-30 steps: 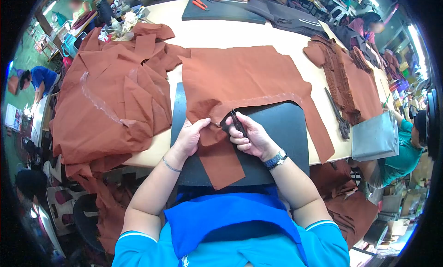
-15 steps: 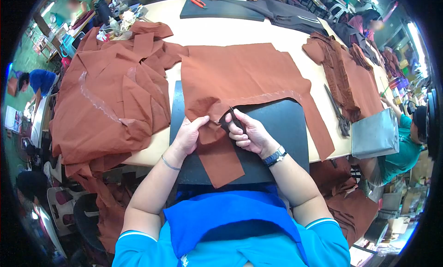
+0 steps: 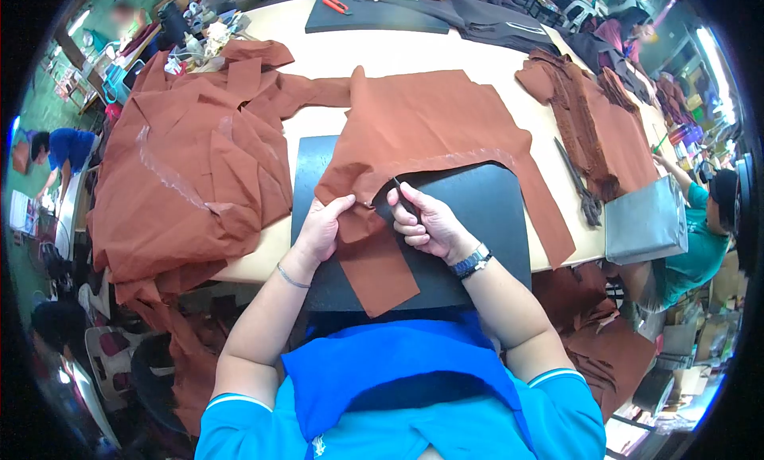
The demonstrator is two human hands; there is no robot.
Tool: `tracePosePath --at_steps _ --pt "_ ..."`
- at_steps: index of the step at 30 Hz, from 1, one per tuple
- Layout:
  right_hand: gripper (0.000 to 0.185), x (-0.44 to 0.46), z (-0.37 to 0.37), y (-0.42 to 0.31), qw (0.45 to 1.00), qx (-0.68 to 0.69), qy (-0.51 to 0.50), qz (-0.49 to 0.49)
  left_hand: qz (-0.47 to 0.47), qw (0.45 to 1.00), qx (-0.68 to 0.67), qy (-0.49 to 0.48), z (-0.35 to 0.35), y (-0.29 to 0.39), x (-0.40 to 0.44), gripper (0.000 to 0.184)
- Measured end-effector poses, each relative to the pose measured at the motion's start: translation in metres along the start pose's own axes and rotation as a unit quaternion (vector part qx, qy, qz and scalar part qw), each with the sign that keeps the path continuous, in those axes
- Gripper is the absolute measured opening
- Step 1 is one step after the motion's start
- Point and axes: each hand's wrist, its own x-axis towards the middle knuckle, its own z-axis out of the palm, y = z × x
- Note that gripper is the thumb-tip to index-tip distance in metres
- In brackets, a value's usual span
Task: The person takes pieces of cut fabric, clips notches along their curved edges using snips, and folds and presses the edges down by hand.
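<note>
Tabletop (image 3: 318, 56) bears a black board (image 3: 469, 237). Brown cloth (image 3: 430, 118) lies partly over it, its near edge pinched between left hand's (image 3: 322, 225) thumb and fingers. Right hand (image 3: 426, 221), fingers curled closed, grips a small dark tool (image 3: 407, 201).

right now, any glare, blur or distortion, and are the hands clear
Head view: wide-angle distortion bows the table, and the corners go black; the tube light at far right is blown out; left hand and right hand look fairly sharp, but the dark tool is too small to identify.
</note>
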Motion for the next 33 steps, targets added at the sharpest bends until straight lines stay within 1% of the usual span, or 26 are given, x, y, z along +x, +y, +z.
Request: tracePosePath --at_steps 1,2,4,5,6,7,8,9,10,11,12,15,16,17,19,20,22,23,24,25,27,28,30,31,32,33 --pt "0.034 -0.005 0.003 -0.002 1.0 -0.02 0.003 -0.02 -0.008 1.0 0.005 0.003 -0.003 0.002 -0.001 0.043" --pt "0.032 -0.013 0.007 -0.004 0.997 -0.048 0.027 -0.054 0.02 0.997 0.072 0.017 -0.005 0.004 -0.004 0.044" --pt "0.029 -0.027 0.01 -0.014 0.936 -0.283 0.109 -0.178 0.078 0.975 0.203 0.037 -0.006 0.005 -0.021 0.046" --pt "0.029 -0.026 0.006 -0.017 0.836 -0.446 0.19 -0.256 0.091 0.95 0.295 0.037 -0.007 0.013 -0.035 0.051" --pt "0.033 -0.034 0.01 -0.023 0.671 -0.614 0.272 -0.313 0.103 0.944 0.313 0.018 -0.018 0.012 -0.048 0.056" --pt "0.035 -0.037 0.008 -0.028 0.598 -0.671 0.3 -0.319 0.111 0.916 0.384 -0.011 -0.02 0.022 -0.061 0.064" --pt "0.037 -0.038 0.004 -0.03 0.521 -0.721 0.326 -0.319 0.15 0.917 0.37 0.014 -0.014 0.027 -0.079 0.075" --pt "0.039 -0.031 -0.011 -0.025 0.481 -0.748 0.315 -0.331 0.171 0.925 0.332 0.066 -0.01 0.032 -0.092 0.084" --pt "0.041 -0.025 -0.015 -0.02 0.44 -0.776 0.301 -0.338 0.276 0.814 0.498 0.116 -0.007 0.045 -0.093 0.087" --pt "0.042 -0.016 -0.016 -0.011 0.434 -0.79 0.311 -0.302 0.337 0.781 0.511 0.121 0.0 0.057 -0.094 0.078" --pt "0.04 -0.01 -0.007 -0.004 0.461 -0.786 0.28 -0.303 0.396 0.745 0.521 0.129 0.017 0.075 -0.09 0.069" --pt "0.038 0.002 0.023 0.015 0.518 -0.793 0.187 -0.261 0.441 0.662 0.606 -0.003 0.06 0.104 -0.059 0.043" --pt "0.037 0.0 0.032 0.017 0.542 -0.796 0.15 -0.225 0.409 0.689 0.596 -0.046 0.08 0.102 -0.047 0.035" --pt "0.033 0.0 0.024 0.025 0.546 -0.764 0.133 -0.317 0.377 0.713 0.584 -0.09 0.101 0.097 -0.036 0.028" --pt "0.034 -0.023 0.019 0.019 0.527 -0.774 0.17 -0.307 0.31 0.734 0.587 -0.14 0.111 0.069 -0.006 0.024" --pt "0.035 -0.039 0.016 0.014 0.516 -0.782 0.187 -0.298 0.298 0.727 0.599 -0.155 0.108 0.051 0.01 0.022" --pt "0.037 -0.072 0.011 0.0 0.527 -0.785 0.259 -0.195 0.271 0.717 0.626 -0.144 0.101 0.023 0.031 0.022" --pt "0.039 -0.085 0.008 -0.004 0.532 -0.757 0.289 -0.244 0.277 0.683 0.663 -0.133 0.095 0.013 0.036 0.021" --pt "0.042 -0.09 0.001 -0.008 0.576 -0.706 0.333 -0.242 0.283 0.647 0.698 -0.119 0.088 0.005 0.041 0.02" --pt "0.043 -0.093 -0.004 -0.012 0.662 -0.632 0.348 -0.203 0.286 0.608 0.733 -0.105 0.082 -0.003 0.045 0.019" --pt "0.047 -0.096 -0.014 -0.022 0.809 -0.465 0.341 -0.11 0.33 0.626 0.701 -0.086 0.072 -0.013 0.051 0.016" --pt "0.046 -0.093 -0.016 -0.023 0.858 -0.382 0.329 -0.103 0.35 0.633 0.686 -0.078 0.068 -0.017 0.052 0.014" --pt "0.045 -0.086 -0.017 -0.023 0.929 -0.202 0.297 -0.087 0.357 0.628 0.689 -0.057 0.064 -0.023 0.055 0.011" --pt "0.04 -0.081 -0.012 -0.024 0.944 -0.135 0.295 -0.064 0.363 0.624 0.69 -0.053 0.062 -0.023 0.056 0.01" --pt "0.039 -0.077 -0.014 -0.024 0.953 -0.115 0.275 -0.054 0.369 0.619 0.692 -0.05 0.06 -0.023 0.057 0.01" --pt "0.038 -0.072 -0.017 -0.024 0.961 -0.096 0.254 -0.044 0.366 0.639 0.675 -0.043 0.06 -0.022 0.057 0.01"
